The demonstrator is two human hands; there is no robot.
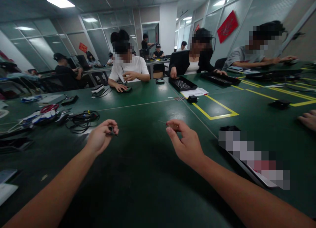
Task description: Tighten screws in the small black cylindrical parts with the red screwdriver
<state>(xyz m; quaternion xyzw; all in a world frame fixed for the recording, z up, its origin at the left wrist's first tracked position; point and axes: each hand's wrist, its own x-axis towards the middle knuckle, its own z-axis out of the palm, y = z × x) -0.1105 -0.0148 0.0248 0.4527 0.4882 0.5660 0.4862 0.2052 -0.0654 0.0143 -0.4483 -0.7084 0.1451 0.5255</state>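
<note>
My left hand [101,137] is closed around a small dark part with a round, ring-like end [111,130]; my fingers cover most of it, and its kind does not show. In my right hand [185,140] is a small screwdriver [173,126] with a reddish-brown see-through handle, pinched between thumb and fingers. Its thin shaft points left, toward the other hand. Both hands are held over the green table [138,175], apart from each other, and the screwdriver tip touches nothing.
Coiled black cables [82,121] and white-and-blue bundles lie at the left. At the right lies a long dark-edged object [244,165], partly blurred out. Black trays [182,84] and a small black block [192,99] are farther back. Several people sit opposite; another person's hand [308,120] rests at the right edge.
</note>
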